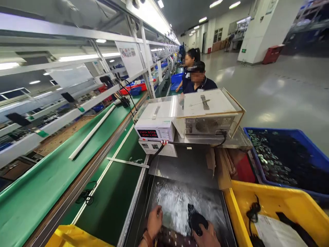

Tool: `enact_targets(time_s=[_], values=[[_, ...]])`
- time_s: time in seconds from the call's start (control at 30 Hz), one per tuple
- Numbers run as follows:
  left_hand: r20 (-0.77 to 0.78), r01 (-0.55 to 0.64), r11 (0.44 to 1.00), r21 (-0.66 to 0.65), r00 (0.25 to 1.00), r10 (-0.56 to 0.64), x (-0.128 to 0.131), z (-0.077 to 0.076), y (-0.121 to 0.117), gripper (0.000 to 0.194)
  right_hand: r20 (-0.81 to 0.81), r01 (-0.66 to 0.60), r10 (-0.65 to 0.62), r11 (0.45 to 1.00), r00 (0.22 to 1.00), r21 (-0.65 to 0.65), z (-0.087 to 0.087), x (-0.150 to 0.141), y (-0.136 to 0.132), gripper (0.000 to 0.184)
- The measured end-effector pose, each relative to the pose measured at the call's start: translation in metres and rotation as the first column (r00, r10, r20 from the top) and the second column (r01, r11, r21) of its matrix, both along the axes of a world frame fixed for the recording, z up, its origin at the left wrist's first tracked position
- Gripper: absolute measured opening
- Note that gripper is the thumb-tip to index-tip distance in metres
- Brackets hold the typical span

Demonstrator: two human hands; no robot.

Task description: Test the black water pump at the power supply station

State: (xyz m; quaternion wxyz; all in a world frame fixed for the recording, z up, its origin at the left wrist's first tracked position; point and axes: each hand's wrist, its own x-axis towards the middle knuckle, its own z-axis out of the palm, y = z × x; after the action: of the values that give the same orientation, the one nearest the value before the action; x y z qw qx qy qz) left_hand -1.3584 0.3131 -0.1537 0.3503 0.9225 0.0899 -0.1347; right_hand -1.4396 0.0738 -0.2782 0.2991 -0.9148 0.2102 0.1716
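Note:
My right hand [207, 236] grips a rounded black object [197, 221] with a darker, uneven end that points away from me. It is held over a shiny, wet-looking metal tray [210, 202]. At the tray's near left side is my left hand [154, 221], its fingers curled in; whatever they hold, if anything, is hidden. Between the hands, at the bottom edge, shows a dark brown strip with pale dots [174, 237].
A white power supply [156, 132] with red digits stands beyond the tray beside another boxed unit [208, 125]. Right: a yellow bin [280, 195] with black cables, and a blue bin [300, 137] of dark pieces. Left: a green conveyor belt [51, 175]. Two people [203, 84] are ahead.

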Motion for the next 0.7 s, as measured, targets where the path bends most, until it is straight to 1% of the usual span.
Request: enact_targets(time_s=[0.1, 0.13, 0.2, 0.27, 0.37, 0.53, 0.6, 0.7], values=[[0.006, 0.002, 1.000, 0.001, 1.000, -0.002, -0.009, 0.000, 0.003, 0.037, 0.060, 0.013, -0.012, 1.000, 0.998, -0.018, 0.030, -0.006, 0.009, 0.041], [-0.001, 0.006, 1.000, 0.004, 1.000, -0.006, -0.012, -0.001, 0.005, 0.037, 0.052, 0.012, -0.011, 1.000, 0.999, -0.023, 0.037, -0.007, 0.011, 0.039], [-0.026, 0.017, 1.000, 0.009, 1.000, -0.017, -0.019, -0.004, 0.010, 0.036, 0.042, 0.026, -0.024, 0.999, 0.999, -0.037, 0.045, -0.008, 0.013, 0.036], [-0.044, 0.029, 0.999, 0.027, 0.999, -0.028, -0.024, -0.006, 0.017, 0.034, 0.037, 0.037, -0.035, 0.998, 0.999, -0.046, 0.047, -0.009, 0.014, 0.035], [-0.074, 0.040, 0.994, 0.106, 0.997, -0.033, -0.029, -0.009, 0.028, 0.035, 0.039, 0.046, -0.044, 0.998, 0.998, -0.049, 0.049, -0.010, 0.015, 0.035], [-0.100, -0.023, 0.974, 0.224, 0.994, 0.046, -0.028, -0.010, 0.039, 0.033, 0.025, 0.025, -0.024, 0.998, 0.999, -0.065, 0.052, -0.010, 0.016, 0.034], [-0.105, -0.050, 0.966, 0.252, 0.991, 0.079, -0.028, -0.009, 0.041, 0.032, 0.027, 0.022, -0.020, 0.996, 0.999, -0.083, 0.048, -0.010, 0.015, 0.035], [-0.118, -0.078, 0.959, 0.274, 0.986, 0.114, -0.029, -0.008, 0.042, 0.028, 0.043, 0.018, -0.014, 0.995, 0.999, -0.097, 0.038, -0.011, 0.014, 0.037]])
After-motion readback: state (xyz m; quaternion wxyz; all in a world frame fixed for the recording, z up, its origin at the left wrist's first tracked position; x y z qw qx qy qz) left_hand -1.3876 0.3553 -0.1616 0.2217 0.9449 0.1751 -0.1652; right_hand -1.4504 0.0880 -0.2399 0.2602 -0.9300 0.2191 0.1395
